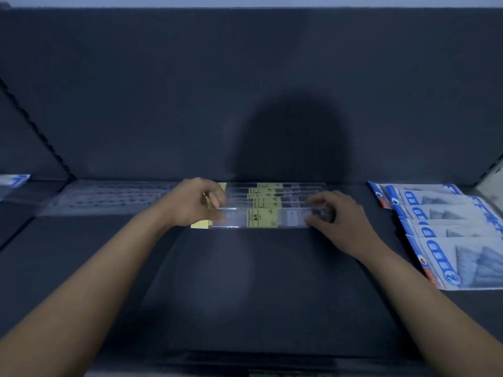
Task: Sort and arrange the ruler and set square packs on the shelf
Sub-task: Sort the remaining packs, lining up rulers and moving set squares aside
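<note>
— What is seen nearest, and how are the hands set?

— Two bare forearms are stretched over the dark shelf [245, 289]. The nearest ruler pack [261, 218] is gripped at both ends: its left end is pinched by the left hand [194, 202] with curled fingers, its right end is pressed under the spread fingertips of the right hand [336, 210]. The pack's left tip is hidden behind the left hand.

— How many packs are counted?

— Between the hands, a row of clear ruler packs [268, 194] with yellow labels is laid overlapping toward the back wall [245, 77]; about five labels can be made out, but the clear edges are hard to separate. Right of the right hand, well apart, five blue-and-white set square packs [446, 240] are overlapped, and the outermost ones are cut off by the frame.

— And left of the left hand?

— A faint stack of clear packs [109, 197] is laid there; its count cannot be told. Farther left, one blue-printed pack [12, 183] is cut off at the edge.
</note>
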`<state>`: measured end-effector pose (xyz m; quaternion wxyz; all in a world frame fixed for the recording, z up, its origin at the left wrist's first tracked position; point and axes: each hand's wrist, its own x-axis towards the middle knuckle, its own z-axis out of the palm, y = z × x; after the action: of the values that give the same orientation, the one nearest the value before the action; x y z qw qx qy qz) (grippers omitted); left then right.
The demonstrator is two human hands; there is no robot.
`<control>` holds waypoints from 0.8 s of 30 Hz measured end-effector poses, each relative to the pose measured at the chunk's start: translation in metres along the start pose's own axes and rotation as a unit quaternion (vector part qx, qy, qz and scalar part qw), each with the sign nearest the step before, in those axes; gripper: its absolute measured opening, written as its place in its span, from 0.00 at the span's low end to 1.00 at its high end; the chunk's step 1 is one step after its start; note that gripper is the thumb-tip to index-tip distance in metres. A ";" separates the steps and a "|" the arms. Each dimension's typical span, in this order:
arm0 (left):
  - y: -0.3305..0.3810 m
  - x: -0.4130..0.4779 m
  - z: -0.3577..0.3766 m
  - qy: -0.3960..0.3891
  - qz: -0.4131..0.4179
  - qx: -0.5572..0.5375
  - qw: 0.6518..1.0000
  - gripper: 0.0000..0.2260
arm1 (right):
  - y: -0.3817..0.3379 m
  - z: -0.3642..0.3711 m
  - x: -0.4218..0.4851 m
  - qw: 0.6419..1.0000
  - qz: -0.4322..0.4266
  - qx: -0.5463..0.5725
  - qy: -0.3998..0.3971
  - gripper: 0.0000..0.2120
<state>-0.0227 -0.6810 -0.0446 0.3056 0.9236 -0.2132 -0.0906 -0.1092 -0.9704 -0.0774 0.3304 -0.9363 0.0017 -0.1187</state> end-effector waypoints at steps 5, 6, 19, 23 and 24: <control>0.005 -0.013 0.002 0.046 0.009 0.084 0.995 0.15 | -0.017 0.003 0.003 0.997 -0.047 -0.059 -0.031 0.17; 0.005 -0.019 -0.001 0.057 0.018 0.087 0.994 0.15 | -0.027 0.005 0.004 0.996 -0.067 -0.049 -0.035 0.16; -0.145 -0.224 -0.159 0.160 -0.078 0.300 0.937 0.22 | -0.292 0.162 -0.023 0.957 -0.259 0.020 -0.132 0.16; -0.229 -0.312 -0.214 0.158 -0.138 0.315 0.926 0.24 | -0.398 0.251 -0.044 0.942 -0.279 0.053 -0.179 0.14; -0.249 -0.333 -0.227 0.157 -0.154 0.316 0.923 0.24 | -0.422 0.271 -0.047 0.940 -0.279 0.059 -0.189 0.14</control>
<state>-0.1681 -0.2321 -0.0014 0.0093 0.9960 -0.0352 0.0816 -0.1262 -0.4692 -0.0301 0.3330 -0.8833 -0.3291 -0.0267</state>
